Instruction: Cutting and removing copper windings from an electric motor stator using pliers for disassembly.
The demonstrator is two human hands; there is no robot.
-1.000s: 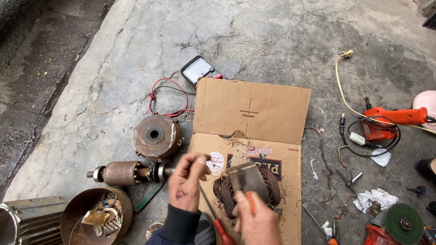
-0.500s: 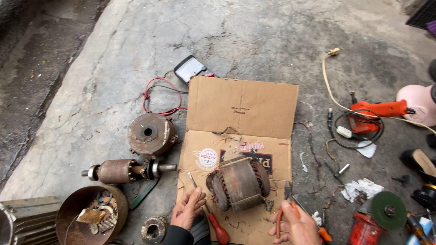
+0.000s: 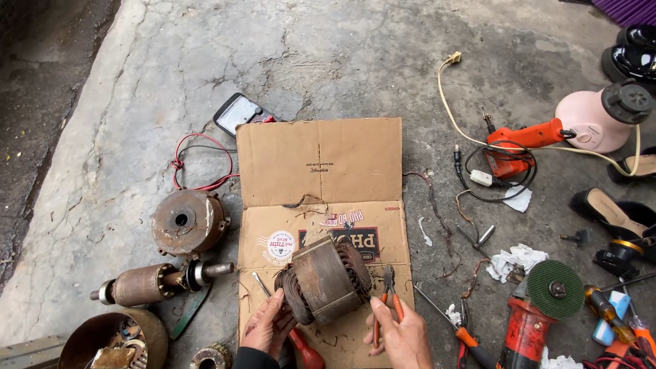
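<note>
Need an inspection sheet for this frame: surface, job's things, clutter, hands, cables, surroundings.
Surface: flattened cardboard sheet on cracked concrete floor.
Job's things: motor stator with copper windings, lying on the cardboard; orange-handled pliers.
Clutter: rotor with shaft, rusty end cap, rusty bowl of scrap, angle grinder, orange soldering gun, screwdrivers, paper scraps.
Hands: left hand touches the stator's winding end; right hand holds the pliers beside the stator.
Cables: red and black leads from a meter; cream cord; black cord.
Surroundings: pink jug, shoes at right.
</note>
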